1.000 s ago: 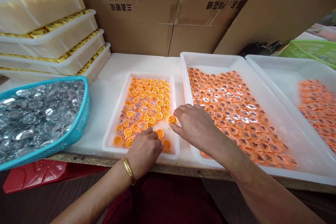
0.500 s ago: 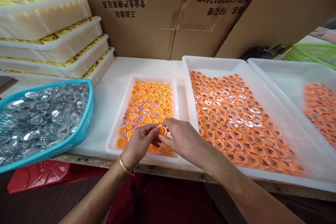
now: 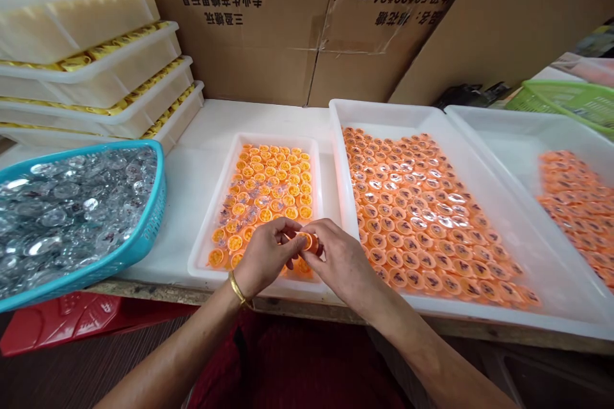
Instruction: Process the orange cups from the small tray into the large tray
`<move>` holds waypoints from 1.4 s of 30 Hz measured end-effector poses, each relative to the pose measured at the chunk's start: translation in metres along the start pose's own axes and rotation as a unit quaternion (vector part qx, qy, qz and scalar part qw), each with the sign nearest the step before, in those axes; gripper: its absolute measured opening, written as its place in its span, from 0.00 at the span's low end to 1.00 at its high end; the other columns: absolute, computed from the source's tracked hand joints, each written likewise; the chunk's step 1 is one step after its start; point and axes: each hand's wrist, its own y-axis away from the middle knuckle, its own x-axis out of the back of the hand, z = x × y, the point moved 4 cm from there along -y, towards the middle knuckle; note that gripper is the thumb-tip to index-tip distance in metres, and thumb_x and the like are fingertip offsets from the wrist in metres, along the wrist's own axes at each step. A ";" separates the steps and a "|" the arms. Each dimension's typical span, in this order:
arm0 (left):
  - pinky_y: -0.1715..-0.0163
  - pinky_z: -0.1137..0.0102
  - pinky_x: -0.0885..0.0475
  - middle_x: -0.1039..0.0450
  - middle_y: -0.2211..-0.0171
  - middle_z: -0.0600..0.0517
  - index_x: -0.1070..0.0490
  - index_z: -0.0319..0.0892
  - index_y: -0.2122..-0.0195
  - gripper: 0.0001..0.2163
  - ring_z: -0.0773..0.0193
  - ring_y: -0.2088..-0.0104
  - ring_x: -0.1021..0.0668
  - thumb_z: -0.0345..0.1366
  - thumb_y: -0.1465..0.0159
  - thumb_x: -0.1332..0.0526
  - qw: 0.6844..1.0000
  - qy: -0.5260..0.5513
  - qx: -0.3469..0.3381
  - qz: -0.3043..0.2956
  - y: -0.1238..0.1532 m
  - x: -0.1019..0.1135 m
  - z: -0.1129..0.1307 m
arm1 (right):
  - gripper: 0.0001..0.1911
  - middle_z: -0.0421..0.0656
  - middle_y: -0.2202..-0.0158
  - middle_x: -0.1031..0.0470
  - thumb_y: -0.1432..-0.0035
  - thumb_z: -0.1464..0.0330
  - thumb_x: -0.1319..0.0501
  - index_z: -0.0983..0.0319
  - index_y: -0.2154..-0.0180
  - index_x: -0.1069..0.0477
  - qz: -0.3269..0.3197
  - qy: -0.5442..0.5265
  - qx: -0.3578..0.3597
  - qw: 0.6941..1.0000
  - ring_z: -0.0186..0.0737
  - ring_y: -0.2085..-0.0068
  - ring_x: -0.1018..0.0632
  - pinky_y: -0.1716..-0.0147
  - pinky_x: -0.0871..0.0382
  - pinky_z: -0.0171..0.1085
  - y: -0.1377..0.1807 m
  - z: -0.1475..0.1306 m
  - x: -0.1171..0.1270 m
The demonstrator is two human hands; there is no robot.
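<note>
A small round orange cup [image 3: 309,242] is pinched between my two hands, over the near right corner of the small white tray [image 3: 197,244]. My left hand [image 3: 263,254], with a gold bangle at the wrist, grips the cup's left side with thumb and fingers. From the right, my right hand [image 3: 339,261] closes on the same cup. Its round mouth and part of its side show; fingers hide the rest. Beneath and beyond my hands, the tray holds rows of similar orange cups [image 3: 272,180] with yellow-orange pieces inside. Clear, shiny bits lie on some of them.
At left, a blue basket [image 3: 156,195] brims with clear plastic domes [image 3: 71,195]. Behind it rise stacked white trays [image 3: 119,92] with yellow packets. A large white tray [image 3: 341,160] of dark-marked orange pieces stands right, another tray [image 3: 494,140] beyond. Cardboard boxes [image 3: 268,64] line the back.
Both hands have shifted slightly right over the tray with the orange cup. The cup has turned, so more of its side shows. The whole view has moved a little.
</note>
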 end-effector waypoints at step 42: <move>0.62 0.64 0.29 0.21 0.68 0.46 0.23 0.41 0.69 0.11 0.57 0.66 0.21 0.23 0.44 0.45 0.898 -0.411 -0.155 -0.008 -0.014 -0.002 0.008 | 0.12 0.45 0.65 0.25 0.46 0.66 0.38 0.62 0.59 0.31 0.117 -0.140 -0.117 0.976 0.39 0.67 0.22 0.67 0.27 0.38 0.019 0.026 0.019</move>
